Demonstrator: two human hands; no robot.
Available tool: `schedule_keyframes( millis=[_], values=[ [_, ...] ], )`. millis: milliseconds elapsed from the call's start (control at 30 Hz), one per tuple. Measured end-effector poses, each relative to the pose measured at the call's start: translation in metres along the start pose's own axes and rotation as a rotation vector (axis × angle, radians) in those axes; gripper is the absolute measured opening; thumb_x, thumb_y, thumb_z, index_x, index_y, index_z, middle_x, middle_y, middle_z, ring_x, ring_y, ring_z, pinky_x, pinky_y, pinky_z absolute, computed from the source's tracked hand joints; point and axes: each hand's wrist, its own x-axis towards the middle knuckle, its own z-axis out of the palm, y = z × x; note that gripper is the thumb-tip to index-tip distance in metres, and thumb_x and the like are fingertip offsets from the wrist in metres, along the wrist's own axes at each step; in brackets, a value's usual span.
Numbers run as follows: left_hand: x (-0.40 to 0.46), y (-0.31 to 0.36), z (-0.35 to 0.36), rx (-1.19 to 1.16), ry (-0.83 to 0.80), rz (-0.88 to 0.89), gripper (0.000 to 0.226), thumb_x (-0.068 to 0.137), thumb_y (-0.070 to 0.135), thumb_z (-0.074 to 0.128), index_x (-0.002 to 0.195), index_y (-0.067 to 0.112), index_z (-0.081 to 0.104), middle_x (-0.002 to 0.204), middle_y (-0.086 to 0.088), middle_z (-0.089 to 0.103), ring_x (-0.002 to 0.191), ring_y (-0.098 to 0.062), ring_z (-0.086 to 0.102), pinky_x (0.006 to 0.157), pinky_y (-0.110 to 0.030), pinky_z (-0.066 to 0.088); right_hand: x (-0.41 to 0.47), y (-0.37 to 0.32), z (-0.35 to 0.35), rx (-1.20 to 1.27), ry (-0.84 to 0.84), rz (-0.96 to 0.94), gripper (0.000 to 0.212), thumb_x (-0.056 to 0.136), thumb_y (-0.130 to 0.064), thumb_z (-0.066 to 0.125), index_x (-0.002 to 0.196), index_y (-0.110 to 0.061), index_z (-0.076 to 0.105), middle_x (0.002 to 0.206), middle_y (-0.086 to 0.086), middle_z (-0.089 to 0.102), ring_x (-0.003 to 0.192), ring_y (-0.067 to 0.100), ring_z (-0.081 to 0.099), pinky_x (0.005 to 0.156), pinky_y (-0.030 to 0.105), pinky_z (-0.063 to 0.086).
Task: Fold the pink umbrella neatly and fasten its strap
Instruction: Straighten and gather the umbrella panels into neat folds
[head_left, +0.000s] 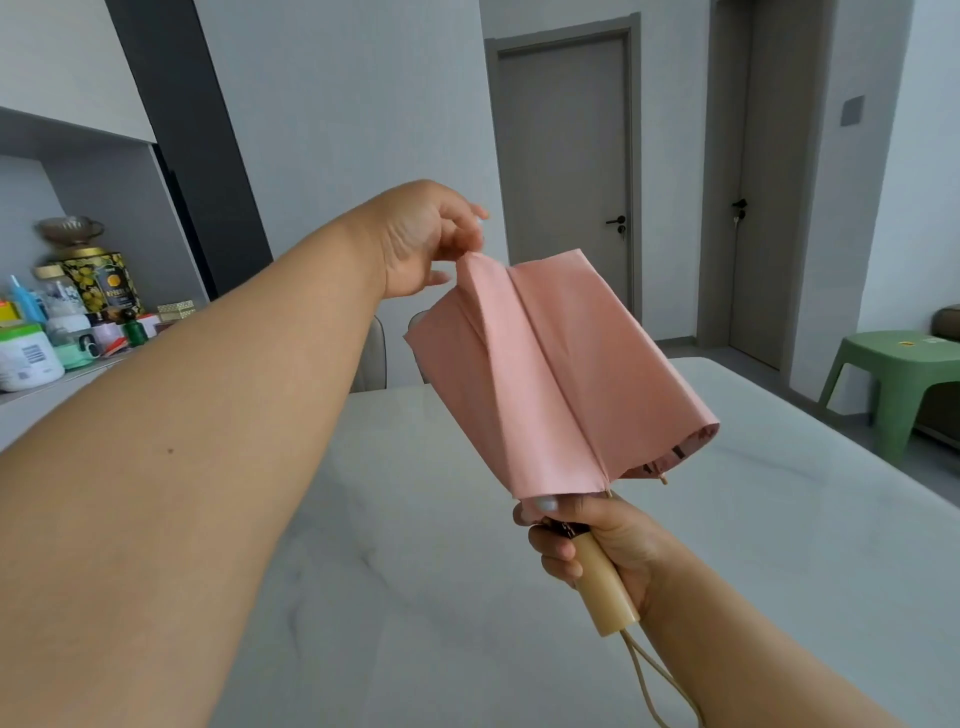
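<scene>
Umbrella (550, 374) pink, collapsed but loose, canopy in soft pleats, held in the air over the marble tabletop (779, 545), tip end pointing away. Right hand (592, 545) fingers wrapped round the cream handle (605, 592), thumb on the canopy edge; cord (647, 680) hangs from the handle end. Left hand (426, 234) fingers pinch a fabric fold at the far end. Strap not visible. Jars and tins (67, 312) crowd the counter on the left; contents unclear

No lettering is legible; the print on the yellow tin (109, 283) is blurred.
</scene>
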Motion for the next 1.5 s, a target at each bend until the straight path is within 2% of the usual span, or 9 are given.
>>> schedule_keyframes(
  millis=[367,567,733,833,967,1133,1233,1333,1500],
  values=[
    [0.000,-0.008,-0.003,0.426,0.086,-0.164,0.011,0.088,0.033,0.060,0.091,0.022,0.060,0.093,0.005,0.058,0.086,-0.013,0.047,0.086,-0.035,0.036,0.002,0.000,-0.002,0.024,0.013,0.009,0.057,0.045,-0.013,0.092,0.089,-0.003,0.057,0.073,0.012,0.053,0.041,0.012,0.045,0.036,0.021,0.040],
    [0.002,-0.012,-0.002,0.069,-0.044,-0.114,0.017,0.081,0.014,0.054,0.065,0.018,0.052,0.083,0.000,0.057,0.076,-0.017,0.047,0.080,-0.036,0.035,0.002,0.003,-0.002,-0.025,0.008,0.009,0.049,0.048,-0.008,0.087,0.087,-0.001,0.057,0.073,0.013,0.053,0.041,0.013,0.046,0.037,0.022,0.039],
    [0.002,-0.010,-0.002,0.305,0.002,-0.152,0.012,0.085,0.019,0.059,0.073,0.020,0.057,0.088,0.002,0.059,0.083,-0.016,0.050,0.090,-0.039,0.032,0.002,0.004,-0.003,-0.023,-0.020,0.003,0.048,0.049,-0.012,0.088,0.085,-0.001,0.059,0.074,0.013,0.055,0.042,0.013,0.046,0.037,0.022,0.040],
    [0.002,-0.011,-0.005,0.148,-0.036,-0.137,0.021,0.090,0.013,0.055,0.070,0.019,0.056,0.079,0.004,0.058,0.077,-0.013,0.050,0.085,-0.035,0.034,0.002,0.002,-0.004,-0.008,-0.021,-0.008,0.051,0.048,-0.012,0.089,0.086,-0.001,0.058,0.073,0.013,0.055,0.041,0.013,0.046,0.037,0.022,0.039],
    [0.007,-0.017,-0.011,0.052,0.049,-0.096,0.047,0.093,0.040,0.057,0.052,0.025,0.041,0.064,0.008,0.050,0.071,-0.013,0.046,0.085,-0.036,0.032,-0.001,-0.001,-0.004,-0.034,0.013,-0.016,0.038,0.054,-0.006,0.079,0.085,0.000,0.057,0.072,0.012,0.054,0.039,0.012,0.044,0.036,0.021,0.037],
    [0.001,-0.015,-0.013,0.274,-0.027,-0.125,0.040,0.086,0.062,0.053,0.079,0.024,0.061,0.094,0.005,0.062,0.089,-0.014,0.047,0.092,-0.038,0.031,0.001,-0.001,-0.006,-0.014,0.006,-0.015,0.046,0.051,-0.010,0.087,0.085,0.000,0.058,0.072,0.012,0.056,0.040,0.012,0.045,0.036,0.021,0.039],
    [-0.003,-0.016,-0.007,0.355,0.002,-0.110,0.014,0.087,0.037,0.065,0.081,0.025,0.061,0.095,0.008,0.057,0.097,-0.015,0.047,0.091,-0.035,0.033,0.001,0.000,-0.007,-0.009,-0.022,-0.017,0.051,0.049,-0.014,0.090,0.086,-0.001,0.058,0.073,0.012,0.055,0.041,0.012,0.045,0.036,0.021,0.039],
    [-0.003,-0.017,-0.004,0.180,0.123,-0.057,0.009,0.082,0.019,0.064,0.076,0.021,0.057,0.089,0.004,0.055,0.087,-0.016,0.048,0.080,-0.032,0.038,0.002,0.000,-0.007,-0.011,-0.024,-0.025,0.050,0.050,-0.013,0.089,0.087,-0.002,0.058,0.074,0.012,0.053,0.042,0.012,0.046,0.037,0.021,0.040],
    [-0.017,-0.035,0.026,-0.012,0.264,-0.128,0.030,0.075,0.041,0.065,0.086,0.014,0.059,0.081,-0.006,0.058,0.067,-0.022,0.057,0.072,-0.033,0.050,0.002,0.000,-0.005,-0.001,0.029,-0.027,0.061,0.044,-0.016,0.093,0.090,-0.003,0.056,0.076,0.013,0.052,0.042,0.012,0.045,0.037,0.021,0.040]
  ],
)
